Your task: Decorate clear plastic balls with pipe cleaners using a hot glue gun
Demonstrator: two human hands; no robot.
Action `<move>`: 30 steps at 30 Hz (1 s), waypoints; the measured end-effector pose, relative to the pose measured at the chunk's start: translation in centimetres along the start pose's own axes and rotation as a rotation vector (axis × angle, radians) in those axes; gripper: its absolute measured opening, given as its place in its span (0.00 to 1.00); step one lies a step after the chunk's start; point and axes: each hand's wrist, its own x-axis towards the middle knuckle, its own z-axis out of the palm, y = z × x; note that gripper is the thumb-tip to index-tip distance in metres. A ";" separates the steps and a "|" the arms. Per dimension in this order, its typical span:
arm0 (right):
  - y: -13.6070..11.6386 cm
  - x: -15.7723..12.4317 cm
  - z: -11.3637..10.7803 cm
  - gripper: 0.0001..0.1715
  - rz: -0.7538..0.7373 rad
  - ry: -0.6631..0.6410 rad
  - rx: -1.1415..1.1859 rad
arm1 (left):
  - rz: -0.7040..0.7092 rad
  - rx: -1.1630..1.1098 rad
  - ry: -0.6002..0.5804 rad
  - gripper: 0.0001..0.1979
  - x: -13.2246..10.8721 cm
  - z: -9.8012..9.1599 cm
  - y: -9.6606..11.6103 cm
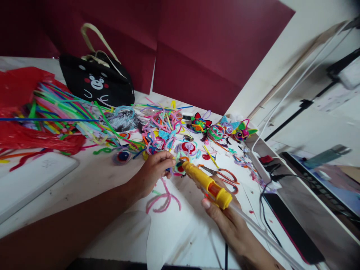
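Observation:
My right hand [227,217] is wrapped round a yellow glue gun [206,182]. A long clear glue stick [253,225] runs out of its rear end. The gun's nozzle points left, close to my left fingertips. My left hand [159,168] is closed in a pinch at a small multicoloured pipe-cleaner craft [180,167], partly hidden behind fingers and nozzle. Pink curled pipe cleaners [165,200] show just below that hand, and I cannot tell whether they join the craft. Orange-handled scissors [222,176] lie on the table beyond the glue gun.
Loose pipe cleaners [163,123] are heaped behind my hands, with a red plastic bag [25,90] of more at left. Decorated balls [216,132] stand at the back. A black bag [97,80], a white box [36,180], a phone [292,228] and cables [263,210] surround the work area.

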 end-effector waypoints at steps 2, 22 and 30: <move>0.4 -0.2 0.0 0.06 0.026 -0.013 0.032 | -0.007 -0.008 0.002 0.09 0.0 0.0 0.0; 0.4 0.2 -0.6 0.21 0.248 0.085 0.308 | -0.066 -0.022 -0.032 0.08 -0.1 0.0 -0.2; -0.2 1.0 -1.0 0.25 0.356 0.080 0.428 | -0.087 -0.006 -0.077 0.07 -0.1 -0.2 -0.2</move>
